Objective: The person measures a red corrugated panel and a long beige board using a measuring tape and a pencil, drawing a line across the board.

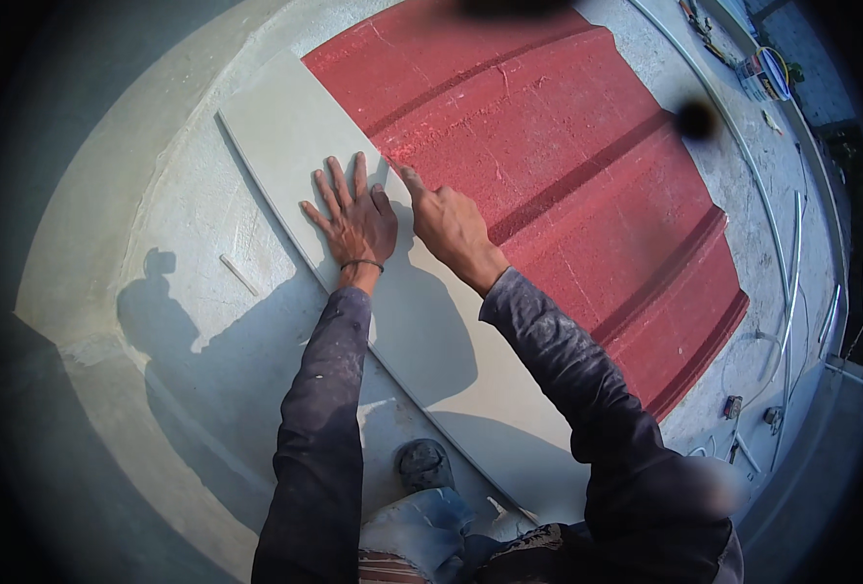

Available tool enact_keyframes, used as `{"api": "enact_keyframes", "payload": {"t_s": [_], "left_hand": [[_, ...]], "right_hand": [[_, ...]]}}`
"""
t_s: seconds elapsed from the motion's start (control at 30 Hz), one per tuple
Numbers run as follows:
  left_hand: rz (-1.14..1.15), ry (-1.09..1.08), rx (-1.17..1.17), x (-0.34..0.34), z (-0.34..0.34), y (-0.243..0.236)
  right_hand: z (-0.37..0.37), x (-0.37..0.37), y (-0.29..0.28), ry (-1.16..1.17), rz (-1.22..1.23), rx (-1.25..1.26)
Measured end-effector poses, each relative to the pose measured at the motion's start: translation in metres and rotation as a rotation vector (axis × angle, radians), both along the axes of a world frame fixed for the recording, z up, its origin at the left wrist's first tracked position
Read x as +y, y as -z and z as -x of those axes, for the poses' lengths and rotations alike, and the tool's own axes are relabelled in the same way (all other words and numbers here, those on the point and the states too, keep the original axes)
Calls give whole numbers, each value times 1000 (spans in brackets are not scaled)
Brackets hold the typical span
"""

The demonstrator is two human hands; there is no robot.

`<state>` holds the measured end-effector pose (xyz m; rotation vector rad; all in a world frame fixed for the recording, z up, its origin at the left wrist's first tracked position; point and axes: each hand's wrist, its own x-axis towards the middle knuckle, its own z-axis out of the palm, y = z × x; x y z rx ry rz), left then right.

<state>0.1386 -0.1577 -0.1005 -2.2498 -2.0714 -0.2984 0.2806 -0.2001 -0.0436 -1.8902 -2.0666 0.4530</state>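
My left hand [358,229] lies flat with its fingers spread on a long, pale, smooth board [285,122]. A dark band circles that wrist. Close by on the right, my right hand [451,226] is closed at the board's right edge, thumb or finger pointing forward along it. Whatever it grips is hidden by the fingers; I cannot make it out. A red ribbed sheet [548,127] borders the board on the right, and I cannot tell whether the board rests partly on it. Shadow from my arms and body falls across the board.
My dark shoe [423,465] stands at the board's left edge. On the pale floor lies a small thin strip [239,274]. Along the right run long white pipes [793,282], with a bucket [764,76] at the far right and small items [733,407] nearer. A low wall [71,263] curves at left.
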Motion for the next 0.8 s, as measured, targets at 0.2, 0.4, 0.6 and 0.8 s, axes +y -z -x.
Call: {"api": "enact_keyframes", "payload": {"t_s": [0.2, 0.4, 0.6, 0.8], "left_hand": [[22, -12, -21, -1, -2, 2], [16, -7, -8, 2, -4, 1], [-7, -14, -1, 4, 3, 2], [-36, 3, -8, 4, -1, 8]], "right_hand": [[-6, -24, 17, -68, -162, 14], [-2, -18, -8, -8, -112, -47], [-22, -94, -15, -58, -22, -60], [-33, -126, -30, -13, -2, -105]]}}
